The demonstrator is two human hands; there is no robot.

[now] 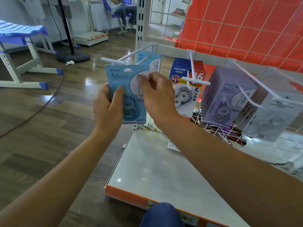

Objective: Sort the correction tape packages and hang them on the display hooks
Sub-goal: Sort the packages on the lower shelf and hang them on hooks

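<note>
Crouching at a display stand, you have one blue-clad knee [161,213] at the bottom of the view, against the orange-edged front of a pale metal shelf [164,169]. Both bare forearms reach up over it. Your left hand [108,108] grips the lower left side of a light-blue correction tape package [121,79], with the thumb laid across the front and the other fingers hidden behind the card. Your right hand [157,97] has its fingers curled together, their tips pinching the package near its upper right edge. The package is upright in the air and faces you. Its top edge and hang hole sit just under the T-shaped tip of the leftmost display hook [113,61], and the hole is not yet threaded. A matching blue package [148,58] hangs farther back on that hook. To the right, a second hook [195,81] carries white, blue and red JINUO packages [182,89]. Beyond them hang a thick row of purple packages [226,99] and a grey package [275,118] marked 36. Under these, a wire basket [218,130] holds pens. A white wire grid over a red panel [246,22] backs the stand. Across the wooden floor [41,112] to the left stand a blue-and-white bench [21,33] and a black pole base [73,56]. A seated person [124,10] is blurred at the far wall.
</note>
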